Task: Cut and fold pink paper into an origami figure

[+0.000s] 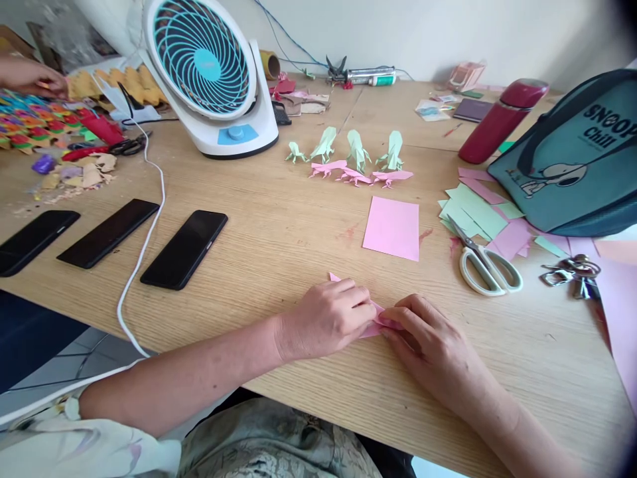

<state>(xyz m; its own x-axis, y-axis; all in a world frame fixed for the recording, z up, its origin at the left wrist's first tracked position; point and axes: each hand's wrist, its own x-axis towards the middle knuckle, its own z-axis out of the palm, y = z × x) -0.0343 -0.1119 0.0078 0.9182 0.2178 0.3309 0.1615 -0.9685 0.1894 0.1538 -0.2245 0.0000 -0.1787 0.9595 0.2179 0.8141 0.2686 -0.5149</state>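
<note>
A folded piece of pink paper [371, 330] lies on the table under both my hands, mostly covered by them. My left hand [331, 318] is closed and presses down on it with curled fingers; one pink tip pokes out beyond the knuckles. At the paper's right end, my right hand [432, 345] pinches it between thumb and fingers. Just beyond my hands lies a flat pink sheet [392, 228]. Farther back stand several folded green paper figures [356, 149], with pink paper figures [354, 176] in front of them.
White-handled scissors [485, 265], paper scraps [472, 212] and keys [572, 271] lie to the right, near a teal bag [577, 159] and a red flask [502, 123]. A fan [213, 73] stands back left, phones [184, 249] nearer. Another person's hand [37, 78] shows far left.
</note>
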